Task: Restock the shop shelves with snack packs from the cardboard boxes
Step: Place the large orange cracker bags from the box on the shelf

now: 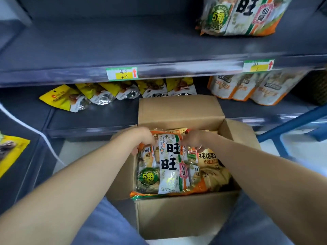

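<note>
left hand (142,138), right hand (192,141) grip rice-cracker pack (168,167) at its 12 o'clock edge | risk: glossy film may slip, dropping it into cardboard box (177,214)

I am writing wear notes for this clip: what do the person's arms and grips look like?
The left forearm and right forearm are bare; no sleeve is in view. The left grip and right grip wear no gloves. No watch or bracelet shows at the wrists.

A blue metal frame (290,123) slants at three o'clock. A white cable (26,124) curves at nine o'clock. Toward twelve sit a left price tag (122,73) and a right price tag (258,65).
</note>
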The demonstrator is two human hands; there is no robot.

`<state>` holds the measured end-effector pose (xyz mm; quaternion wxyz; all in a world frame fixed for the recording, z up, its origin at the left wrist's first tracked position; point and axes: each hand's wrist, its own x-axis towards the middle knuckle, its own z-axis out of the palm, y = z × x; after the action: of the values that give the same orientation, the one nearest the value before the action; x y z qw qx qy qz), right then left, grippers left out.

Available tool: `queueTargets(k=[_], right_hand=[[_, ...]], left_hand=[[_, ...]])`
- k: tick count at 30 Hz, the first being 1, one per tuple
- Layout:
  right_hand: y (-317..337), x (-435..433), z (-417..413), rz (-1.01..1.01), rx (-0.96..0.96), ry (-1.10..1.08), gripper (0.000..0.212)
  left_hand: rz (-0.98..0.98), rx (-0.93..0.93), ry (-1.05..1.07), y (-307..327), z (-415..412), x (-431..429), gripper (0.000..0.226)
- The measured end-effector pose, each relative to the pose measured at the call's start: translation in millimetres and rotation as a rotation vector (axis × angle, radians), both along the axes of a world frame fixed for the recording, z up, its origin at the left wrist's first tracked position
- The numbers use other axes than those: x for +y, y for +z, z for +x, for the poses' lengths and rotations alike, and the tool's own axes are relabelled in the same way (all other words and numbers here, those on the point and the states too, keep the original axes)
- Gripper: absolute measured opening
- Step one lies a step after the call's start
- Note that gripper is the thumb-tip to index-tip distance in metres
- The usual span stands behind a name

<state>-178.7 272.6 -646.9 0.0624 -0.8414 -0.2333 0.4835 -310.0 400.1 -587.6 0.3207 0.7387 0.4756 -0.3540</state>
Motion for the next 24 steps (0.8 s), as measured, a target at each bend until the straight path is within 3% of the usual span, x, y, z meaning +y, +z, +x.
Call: queueTargets(k=[5,8,12,14,19,23,24], right_hand=[[-23,-6,-15,0.100,0.059,-0.223,0.097],[-29,-10,-18,0.065,0.108,-0.320,0.107],[-38,-20,-22,0.087,0.250,-0.564,0.118],[-43,-23,-19,0.108,0.341,-0.641,0.124],[-14,-28,-6,0.187,0.427,-0.638,0.094],[15,-39,36,0.260,0.395,-0.681,0.102],[29,-43,47,0.280,0.383,-0.688,0.083]], left_hand=[[-0.089,-0.107,0.245,-19,-8,-6,0.071],[-0.106,-0.167,0.319,-21,-6,-10,0.068],[-0.129,-0.239,0.402,-19,-3,-15,0.044],[-0.152,-0.236,0.439,-17,-1,-18,0.055],[-0.142,-0.277,0.393,-6,15,-23,0.070],[-0.067,-0.419,0.259,28,50,-27,0.065],[-0.042,-0.456,0.208,39,61,-30,0.072]])
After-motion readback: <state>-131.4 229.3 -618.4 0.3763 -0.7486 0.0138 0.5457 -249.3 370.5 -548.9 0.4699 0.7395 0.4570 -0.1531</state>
